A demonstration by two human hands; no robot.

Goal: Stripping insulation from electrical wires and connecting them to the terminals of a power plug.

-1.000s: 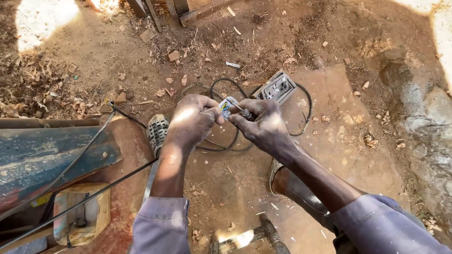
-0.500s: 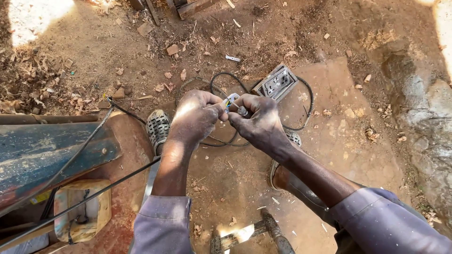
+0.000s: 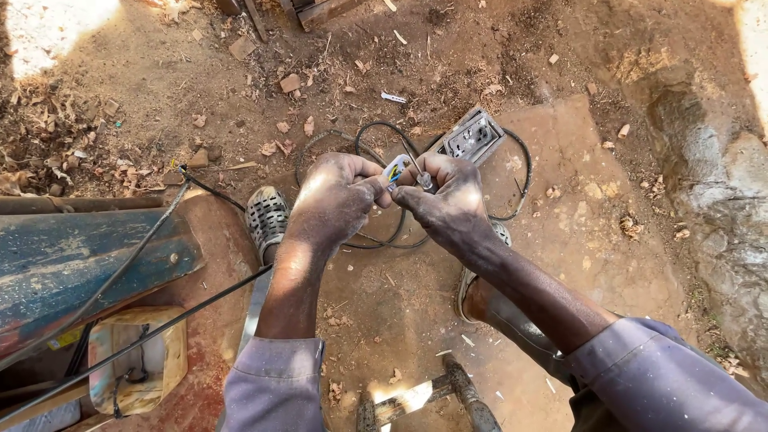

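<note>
Both hands meet in the middle of the head view over bare dirt. My left hand [image 3: 336, 200] pinches a small white and blue plug-like piece [image 3: 396, 170] between thumb and fingers. My right hand [image 3: 448, 200] grips a thin metal tool or wire end [image 3: 424, 181] pressed against that piece. A black cable [image 3: 376, 140] loops on the ground just beyond the hands and runs to a grey socket box [image 3: 474, 138] lying flat on the dirt.
A blue and rusty metal machine part [image 3: 80, 264] fills the left, with two black cables [image 3: 128, 264] across it. My shoes [image 3: 266, 214] rest on a flat stone slab [image 3: 576, 240]. Dry leaves [image 3: 56, 136], stone chips and a rock [image 3: 720, 200] lie around.
Both hands stayed together on the small piece and shifted slightly toward the right and nearer the camera. The fingers have worked the piece a little.
</note>
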